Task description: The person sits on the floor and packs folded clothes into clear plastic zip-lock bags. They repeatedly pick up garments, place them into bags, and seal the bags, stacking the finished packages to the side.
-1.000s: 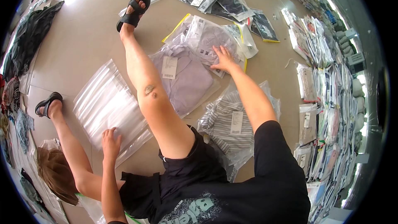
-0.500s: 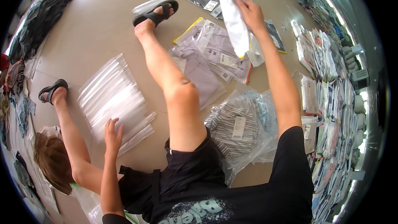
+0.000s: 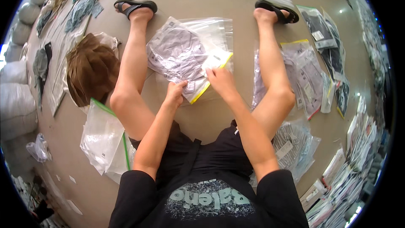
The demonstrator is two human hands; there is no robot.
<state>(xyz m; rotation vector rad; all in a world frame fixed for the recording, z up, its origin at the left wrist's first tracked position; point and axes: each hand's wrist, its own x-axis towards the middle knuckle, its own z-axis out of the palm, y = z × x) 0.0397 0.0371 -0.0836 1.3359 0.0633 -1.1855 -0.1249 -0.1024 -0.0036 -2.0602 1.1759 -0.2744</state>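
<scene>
I have both hands, left hand (image 3: 175, 93) and right hand (image 3: 220, 80), pinching the clear garment bag (image 3: 185, 57) mid-frame; next I judge pressing its yellow seal strip (image 3: 211, 81) closed

A bagged garment (image 3: 181, 57) lies on the floor (image 3: 202, 0) between the seated person's outstretched legs, both hands at its near edge. A folded cloth (image 3: 90, 69) sits to their left, more bagged garments (image 3: 306, 74) to the right, and what may be stacked packets (image 3: 358, 152) farther right.
</scene>
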